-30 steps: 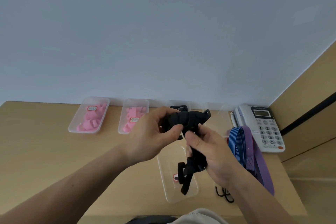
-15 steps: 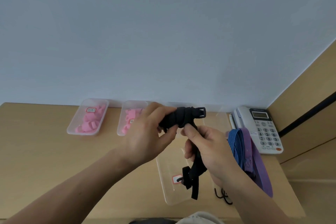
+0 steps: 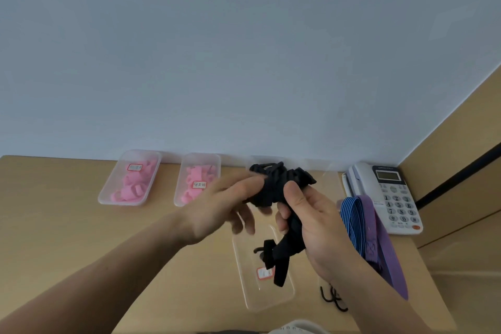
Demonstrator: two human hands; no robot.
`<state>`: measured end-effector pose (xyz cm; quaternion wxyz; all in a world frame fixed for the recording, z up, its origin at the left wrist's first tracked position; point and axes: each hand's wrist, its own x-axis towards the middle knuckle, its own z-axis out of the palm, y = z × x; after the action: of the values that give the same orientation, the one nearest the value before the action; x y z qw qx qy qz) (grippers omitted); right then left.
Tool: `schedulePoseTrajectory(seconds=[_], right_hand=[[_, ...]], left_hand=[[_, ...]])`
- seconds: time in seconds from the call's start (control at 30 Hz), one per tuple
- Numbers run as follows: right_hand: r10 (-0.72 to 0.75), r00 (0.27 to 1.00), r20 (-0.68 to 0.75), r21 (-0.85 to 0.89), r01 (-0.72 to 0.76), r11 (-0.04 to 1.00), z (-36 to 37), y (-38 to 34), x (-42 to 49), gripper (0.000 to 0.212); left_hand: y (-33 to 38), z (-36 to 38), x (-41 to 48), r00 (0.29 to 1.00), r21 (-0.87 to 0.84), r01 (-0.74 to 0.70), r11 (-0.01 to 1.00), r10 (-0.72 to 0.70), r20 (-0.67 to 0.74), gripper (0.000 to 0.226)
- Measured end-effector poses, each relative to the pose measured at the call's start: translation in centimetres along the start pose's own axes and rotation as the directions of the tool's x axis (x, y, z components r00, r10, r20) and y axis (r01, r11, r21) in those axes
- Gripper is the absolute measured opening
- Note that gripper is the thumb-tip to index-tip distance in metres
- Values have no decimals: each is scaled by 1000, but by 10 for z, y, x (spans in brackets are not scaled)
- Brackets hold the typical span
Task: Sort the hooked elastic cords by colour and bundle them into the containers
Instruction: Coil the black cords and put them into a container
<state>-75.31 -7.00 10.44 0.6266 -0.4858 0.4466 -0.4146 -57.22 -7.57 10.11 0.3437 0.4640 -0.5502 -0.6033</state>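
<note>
grips black cord [image 3: 273, 187] in right hand [image 3: 311, 219]: thumb pressed on the wound bundle, fingers curled round the strap below it. holds it in mid-air over the clear tray [image 3: 282, 298] on the desk [image 3: 54, 225], with the loose tail [image 3: 282, 260] hanging down across the tray's label. meets the bundle's left end with left hand [image 3: 225, 209]; too blurred to say whether pinching or only touching.

reads bundle's long axis as roughly left-right, tail dropping from its right side through the right palm. judges right hand nearer the tail, so probably feeds from the right and steadies from the left.

makes out only 1 small dark tail hook [image 3: 259, 251], blurred. notes pink tray [image 3: 104, 195] and 2nd pink tray [image 3: 177, 198] at back left. finds blue cord [image 3: 352, 222] and purple cord [image 3: 385, 252] at right, partly behind the right forearm, with loose hooks [image 3: 333, 298] half hidden.
</note>
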Motion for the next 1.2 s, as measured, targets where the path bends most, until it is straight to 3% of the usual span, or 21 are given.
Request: schedulePoseTrajectory(seconds=[0.07,0.17,0.23,0.33,0.43,0.53,0.6,0.73,0.87,0.9,0.97,1.03,1.07,1.13,1.2], right_hand=[[-1,999,42,-14,2,1000,-1,2,0,41],[30,997,68,-9,-30,1000,-3,4,3,41],[59,997,44,0,-59,998,-4,4,6,46],[82,997,3,19,-82,996,-5,3,8,48],[106,994,-16,61,-105,993,-1,1,9,40],[124,992,-13,139,-121,983,2,1,8,37],[128,992,12,188,-128,974,3,1,7,46],[75,997,-26,96,-72,993,6,6,7,58],[34,994,-104,-12,-36,999,11,8,8,51],[31,993,-118,-17,-33,999,11,8,9,48],[5,991,-136,-23,-9,1000,9,8,9,45],[-49,989,-137,-50,42,998,5,9,9,47],[-67,988,-136,-55,60,997,3,10,9,47],[-83,987,-135,-51,77,996,0,10,10,48],[-94,988,-126,-69,86,994,-3,11,10,45]], left_hand=[[1,0,2,996,-71,5,997,1,88,54],[0,0,5,998,-188,-54,981,56,4,54],[1,-2,6,989,-86,-122,989,114,-96,43],[2,1,6,951,257,-197,946,248,-185,36],[0,8,3,867,532,-270,803,443,-229,34],[-5,8,6,785,720,-312,620,595,-172,34],[-10,8,6,764,782,-315,538,633,-127,33],[-11,16,6,748,782,-293,550,641,-171,35],[-17,25,15,650,903,-247,352,751,-115,41],[-18,27,16,643,907,-238,347,756,-121,46],[-14,30,12,701,832,-222,509,676,-227,59],[-3,28,7,854,570,-164,805,405,-327,67],[2,24,7,920,402,-108,909,245,-307,64],[8,13,7,982,86,-6,996,22,-185,56],[12,8,6,993,-159,112,981,-118,-28,54]])
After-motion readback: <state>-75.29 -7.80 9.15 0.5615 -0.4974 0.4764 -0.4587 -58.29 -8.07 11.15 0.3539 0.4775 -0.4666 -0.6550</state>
